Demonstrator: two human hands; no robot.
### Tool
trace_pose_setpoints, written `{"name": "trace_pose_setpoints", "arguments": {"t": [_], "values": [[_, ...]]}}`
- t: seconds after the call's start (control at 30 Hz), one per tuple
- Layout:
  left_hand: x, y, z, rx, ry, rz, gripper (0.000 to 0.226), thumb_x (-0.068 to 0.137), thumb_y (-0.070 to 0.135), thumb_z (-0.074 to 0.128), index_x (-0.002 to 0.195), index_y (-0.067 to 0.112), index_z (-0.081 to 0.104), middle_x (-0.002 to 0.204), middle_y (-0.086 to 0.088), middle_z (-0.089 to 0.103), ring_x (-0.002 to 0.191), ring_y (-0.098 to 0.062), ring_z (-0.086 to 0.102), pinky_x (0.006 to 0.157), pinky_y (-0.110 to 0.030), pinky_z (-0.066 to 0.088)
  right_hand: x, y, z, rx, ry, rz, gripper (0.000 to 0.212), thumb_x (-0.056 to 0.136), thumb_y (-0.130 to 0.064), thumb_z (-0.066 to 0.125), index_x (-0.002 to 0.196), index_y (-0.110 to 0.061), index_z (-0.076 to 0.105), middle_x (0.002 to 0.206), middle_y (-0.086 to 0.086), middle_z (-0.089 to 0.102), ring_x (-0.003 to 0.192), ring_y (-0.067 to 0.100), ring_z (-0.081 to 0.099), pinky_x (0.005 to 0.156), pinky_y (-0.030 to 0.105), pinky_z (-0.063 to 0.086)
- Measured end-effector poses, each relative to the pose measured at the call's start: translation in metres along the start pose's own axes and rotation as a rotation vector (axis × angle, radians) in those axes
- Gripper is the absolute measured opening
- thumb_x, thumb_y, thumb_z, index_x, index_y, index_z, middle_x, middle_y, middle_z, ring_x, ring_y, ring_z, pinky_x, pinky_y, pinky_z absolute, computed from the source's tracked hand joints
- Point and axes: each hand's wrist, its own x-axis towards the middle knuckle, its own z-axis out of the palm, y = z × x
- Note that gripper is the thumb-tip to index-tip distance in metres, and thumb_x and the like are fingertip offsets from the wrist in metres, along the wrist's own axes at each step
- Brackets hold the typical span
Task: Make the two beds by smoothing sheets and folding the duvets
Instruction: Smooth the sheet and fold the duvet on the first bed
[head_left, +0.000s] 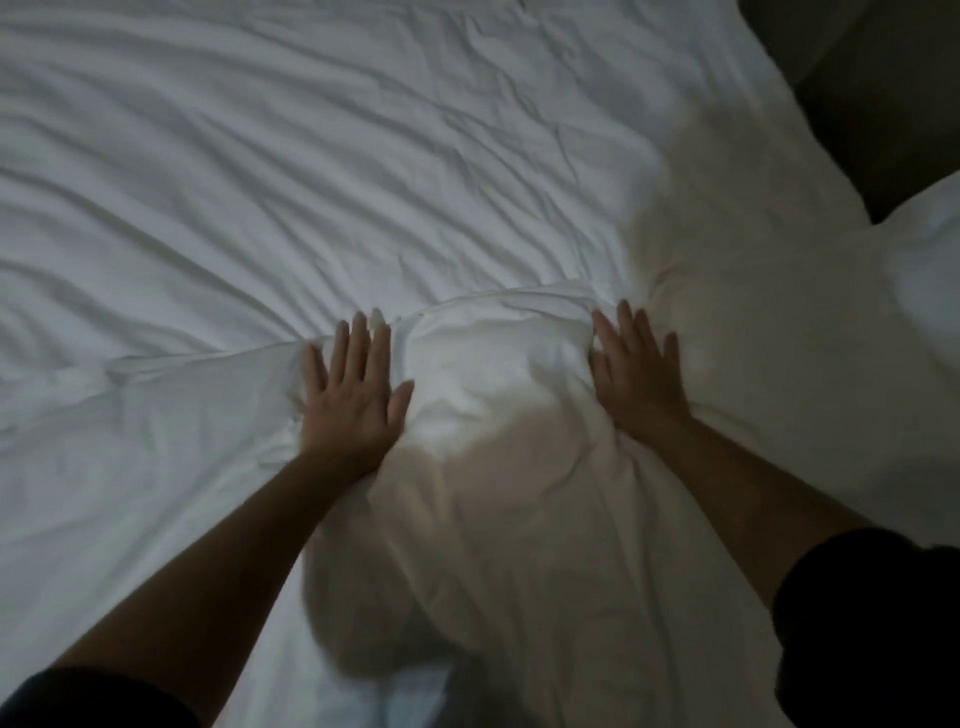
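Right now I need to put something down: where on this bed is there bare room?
The wide wrinkled sheet beyond the edge of the duvet is bare, from the left side across toward the pillow. The near part is crowded: the duvet lies bunched there, with the left hand and right hand pressing flat on it.

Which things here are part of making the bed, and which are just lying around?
Part of the job: left hand, right hand, both flat on the bunched duvet; wrinkled sheet beyond it.
Lying about: white pillow-like shape at the right edge.
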Motion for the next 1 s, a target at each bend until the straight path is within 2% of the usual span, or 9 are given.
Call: {"name": "trace_pose_setpoints", "arguments": {"t": [0.07, 0.2, 0.3, 0.47, 0.57, 0.63, 0.73, 0.87, 1.0], "values": [[-0.039, 0.001, -0.001, -0.004, -0.03, 0.038, 0.069, 0.096, 0.053, 0.019, 0.154, 0.014, 0.017, 0.16, -0.014, 0.012, 0.148, -0.029, 0.009, 0.116, -0.056, 0.003, -0.044, -0.003, 0.005, -0.017, -0.03, -0.016, 0.072, 0.089, -0.05, 0.004, 0.154, -0.025, 0.023, 0.163, 0.005, 0.013, 0.149, 0.025, 0.013, 0.116, 0.055, 0.009], [-0.11, -0.002, -0.008, 0.061, -0.097, -0.037, 0.067, 0.096, 0.052, 0.017, 0.152, 0.016, 0.025, 0.16, -0.011, 0.015, 0.148, -0.028, 0.011, 0.116, -0.057, 0.004, -0.118, 0.002, 0.012, -0.086, -0.109, 0.013, 0.077, 0.086, -0.052, -0.001, 0.154, -0.025, 0.023, 0.162, 0.006, 0.015, 0.15, 0.024, 0.012, 0.117, 0.056, 0.011], [-0.153, -0.003, -0.021, 0.106, -0.138, -0.096, 0.07, 0.094, 0.054, 0.017, 0.151, 0.016, 0.028, 0.159, -0.012, 0.017, 0.148, -0.029, 0.011, 0.116, -0.057, 0.003, -0.146, -0.008, 0.004, -0.083, -0.103, -0.01, 0.078, 0.085, -0.057, 0.0, 0.154, -0.028, 0.021, 0.163, 0.005, 0.014, 0.149, 0.028, 0.011, 0.116, 0.058, 0.01], [-0.224, -0.006, -0.033, 0.123, -0.203, -0.189, 0.075, 0.09, 0.057, 0.01, 0.153, 0.019, 0.019, 0.161, -0.009, 0.008, 0.149, -0.029, 0.005, 0.114, -0.058, 0.0, -0.194, -0.067, 0.01, -0.099, -0.098, -0.227, 0.074, 0.088, -0.056, 0.008, 0.155, -0.026, 0.02, 0.163, 0.007, 0.012, 0.149, 0.031, 0.011, 0.115, 0.061, 0.013], [-0.266, -0.02, -0.033, 0.144, -0.249, -0.209, 0.074, 0.09, 0.056, 0.011, 0.153, 0.019, 0.024, 0.161, -0.011, 0.01, 0.148, -0.03, 0.008, 0.114, -0.062, 0.01, -0.232, -0.109, 0.033, -0.123, -0.105, -0.324, 0.072, 0.089, -0.053, 0.023, 0.151, -0.019, 0.034, 0.16, 0.01, 0.024, 0.147, 0.034, 0.02, 0.112, 0.066, 0.017], [-0.285, -0.037, -0.032, 0.152, -0.246, -0.237, 0.074, 0.089, 0.057, 0.012, 0.153, 0.021, 0.02, 0.161, -0.012, 0.006, 0.149, -0.031, 0.004, 0.112, -0.064, 0.006, -0.249, -0.13, 0.048, -0.162, -0.085, -0.357, 0.071, 0.089, -0.053, 0.029, 0.149, -0.016, 0.038, 0.158, 0.013, 0.028, 0.146, 0.035, 0.023, 0.111, 0.067, 0.017], [-0.309, -0.065, -0.029, 0.12, -0.246, -0.287, 0.079, 0.086, 0.063, 0.005, 0.155, 0.024, 0.002, 0.161, -0.013, -0.009, 0.148, -0.033, -0.008, 0.114, -0.062, -0.001, -0.263, -0.157, 0.066, -0.199, -0.078, -0.38, 0.07, 0.091, -0.055, 0.027, 0.15, -0.018, 0.036, 0.158, 0.016, 0.026, 0.146, 0.036, 0.022, 0.111, 0.067, 0.015], [-0.334, -0.12, -0.025, 0.157, -0.215, -0.231, 0.075, 0.089, 0.064, 0.009, 0.154, 0.027, 0.009, 0.162, -0.011, 0.0, 0.148, -0.034, -0.002, 0.111, -0.066, 0.004, -0.278, -0.204, 0.084, -0.222, -0.084, -0.339, 0.069, 0.091, -0.056, 0.025, 0.151, -0.024, 0.034, 0.16, 0.01, 0.024, 0.145, 0.04, 0.021, 0.107, 0.071, 0.013], [-0.361, -0.206, -0.035, 0.204, -0.226, -0.218, 0.074, 0.089, 0.062, 0.002, 0.154, 0.029, 0.01, 0.162, -0.01, 0.002, 0.149, -0.031, 0.0, 0.109, -0.069, 0.001, -0.309, -0.278, 0.108, -0.217, -0.07, -0.273, 0.064, 0.092, -0.057, 0.025, 0.151, -0.033, 0.032, 0.16, 0.007, 0.025, 0.145, 0.041, 0.022, 0.105, 0.074, 0.015]]}}
